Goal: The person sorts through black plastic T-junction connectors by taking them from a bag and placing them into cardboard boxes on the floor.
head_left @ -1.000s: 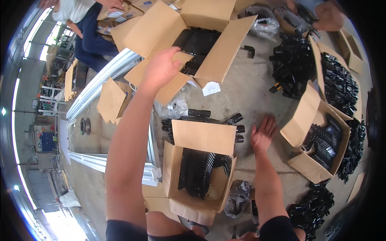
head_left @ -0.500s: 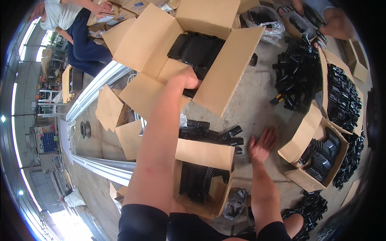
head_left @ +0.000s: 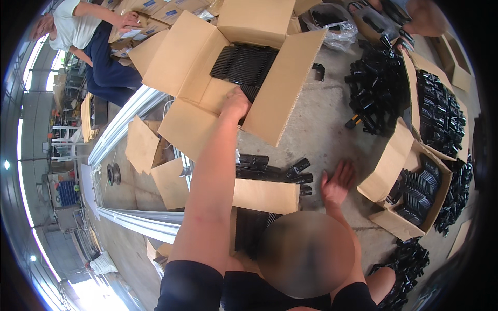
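My left hand [head_left: 236, 105] reaches into a large open cardboard box [head_left: 194, 85]. Its fingers are curled at the near end of the black ribbed plastic parts [head_left: 246, 62] packed in rows there. Whatever those fingers hold, if anything, is hidden by the hand. On the concrete floor my right hand [head_left: 338, 182] lies flat with its fingers spread and nothing in it. Between my forearms stands a smaller cardboard box [head_left: 264, 196] with black parts, partly covered by a round blurred patch. Several black tubular pieces [head_left: 259, 165] lie just beyond its flap.
On the right are a cardboard box of black ribbed parts [head_left: 381, 173], a fuller box [head_left: 441, 111] and a loose black heap [head_left: 376, 83]. White metal profiles [head_left: 122, 122] lie at left. Another person [head_left: 106, 62] is at the far left; someone else's arm [head_left: 425, 18] shows far right.
The view has shifted a little, and my left hand has drawn slightly back toward the box's near edge. My right hand stays on the floor. A blurred round patch now covers the lower middle.
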`<state>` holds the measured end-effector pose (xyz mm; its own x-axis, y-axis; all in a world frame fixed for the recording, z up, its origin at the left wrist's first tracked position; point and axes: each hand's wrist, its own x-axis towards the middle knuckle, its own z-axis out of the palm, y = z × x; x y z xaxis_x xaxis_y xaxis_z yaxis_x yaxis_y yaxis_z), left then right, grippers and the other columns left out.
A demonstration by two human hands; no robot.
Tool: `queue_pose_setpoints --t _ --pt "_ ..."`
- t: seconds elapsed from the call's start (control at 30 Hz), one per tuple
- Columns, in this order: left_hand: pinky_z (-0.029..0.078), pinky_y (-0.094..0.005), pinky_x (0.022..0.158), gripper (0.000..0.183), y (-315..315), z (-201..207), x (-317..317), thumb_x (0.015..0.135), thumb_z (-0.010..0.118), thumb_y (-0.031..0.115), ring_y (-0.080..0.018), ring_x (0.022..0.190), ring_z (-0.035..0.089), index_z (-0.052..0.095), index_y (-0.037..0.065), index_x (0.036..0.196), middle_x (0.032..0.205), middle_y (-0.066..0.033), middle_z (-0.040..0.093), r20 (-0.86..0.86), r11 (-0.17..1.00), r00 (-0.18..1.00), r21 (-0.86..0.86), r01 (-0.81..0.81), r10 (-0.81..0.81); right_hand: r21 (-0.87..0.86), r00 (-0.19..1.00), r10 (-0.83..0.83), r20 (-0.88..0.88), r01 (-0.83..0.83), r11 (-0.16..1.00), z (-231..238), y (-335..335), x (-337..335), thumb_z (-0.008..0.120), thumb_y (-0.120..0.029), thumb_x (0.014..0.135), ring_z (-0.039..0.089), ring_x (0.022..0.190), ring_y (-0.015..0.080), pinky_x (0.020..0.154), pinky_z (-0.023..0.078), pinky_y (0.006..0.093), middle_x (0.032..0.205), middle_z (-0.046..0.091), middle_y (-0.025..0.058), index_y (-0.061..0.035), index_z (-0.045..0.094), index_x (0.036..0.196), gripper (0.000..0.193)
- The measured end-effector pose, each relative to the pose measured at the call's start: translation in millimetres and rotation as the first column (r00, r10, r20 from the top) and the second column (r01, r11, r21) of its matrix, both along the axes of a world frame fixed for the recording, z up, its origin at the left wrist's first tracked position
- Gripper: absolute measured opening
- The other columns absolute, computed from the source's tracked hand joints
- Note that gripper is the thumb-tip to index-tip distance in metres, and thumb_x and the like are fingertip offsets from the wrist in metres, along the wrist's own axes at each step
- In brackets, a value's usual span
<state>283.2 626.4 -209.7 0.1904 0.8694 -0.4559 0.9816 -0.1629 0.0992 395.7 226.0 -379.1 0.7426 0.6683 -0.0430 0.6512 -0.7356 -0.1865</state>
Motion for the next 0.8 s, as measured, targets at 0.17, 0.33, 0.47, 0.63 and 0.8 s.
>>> queue_pose_setpoints --t 0.17,0.33,0.47,0.63,0.8 --pt "0.045 -0.0458 0.111 0.084 5.6 0.5 -3.6 0.084 0.074 0.048 -0.0406 0.134 0.051 0.039 -0.004 0.141 0.145 -0.0279 0.048 -0.024 0.998 0.999 0.04 0.041 -0.04 0.044 1.0 0.011 0.003 -0.011 0.999 -0.7 0.6 -1.0 0.054 -0.051 0.093 0.023 0.153 0.035 0.126 0.014 0.0535 0.162 0.03 0.0193 -0.0016 0.035 0.153 0.08" --pt "0.046 -0.0445 0.11 0.089 -1.6 21.7 4.2 0.081 0.077 0.049 -0.0409 0.13 0.055 0.041 -0.008 0.138 0.14 -0.0284 0.054 -0.045 0.993 0.996 0.081 0.081 -0.077 0.062 1.0 0.015 0.02 -0.017 0.998 -2.9 -0.2 -0.2 0.055 -0.051 0.093 0.024 0.152 0.0353 0.125 0.015 0.0533 0.162 0.031 0.0193 -0.0012 0.037 0.152 0.079" --pt "0.051 -0.0423 0.1 0.083 12.2 40.5 -3.9 0.073 0.081 0.037 -0.0371 0.116 0.064 0.047 -0.01 0.132 0.122 -0.0257 0.065 0.149 0.993 0.989 0.115 -0.002 -0.015 0.099 0.999 0.024 0.044 -0.028 0.995 -0.4 1.1 -2.7 0.056 -0.051 0.093 0.027 0.151 0.0372 0.124 0.018 0.0549 0.161 0.033 0.0202 -0.001 0.04 0.151 0.078" --pt "0.054 -0.0289 0.064 0.026 6.9 110.3 -18.6 0.078 0.077 0.022 -0.0117 0.07 0.064 0.072 0.006 0.097 0.083 -0.0031 0.067 0.792 0.95 0.575 -0.303 0.08 0.204 0.149 0.993 0.02 0.119 -0.038 0.988 -3.9 -6.4 5.8 0.056 -0.052 0.093 0.034 0.146 0.0433 0.122 0.024 0.0586 0.154 0.042 0.0244 0.0029 0.047 0.145 0.076" --pt "0.054 -0.0337 0.089 0.097 -126.0 202.3 -62.9 0.072 0.084 0.037 -0.0196 0.099 0.065 0.041 -0.004 0.148 0.113 -0.011 0.064 0.875 0.894 0.435 -0.354 0.275 0.213 0.138 0.996 0.067 0.065 -0.075 0.988 -13.2 1.3 -1.4 0.056 -0.052 0.093 0.036 0.145 0.0448 0.122 0.023 0.0583 0.151 0.045 0.025 0.0023 0.05 0.144 0.074"
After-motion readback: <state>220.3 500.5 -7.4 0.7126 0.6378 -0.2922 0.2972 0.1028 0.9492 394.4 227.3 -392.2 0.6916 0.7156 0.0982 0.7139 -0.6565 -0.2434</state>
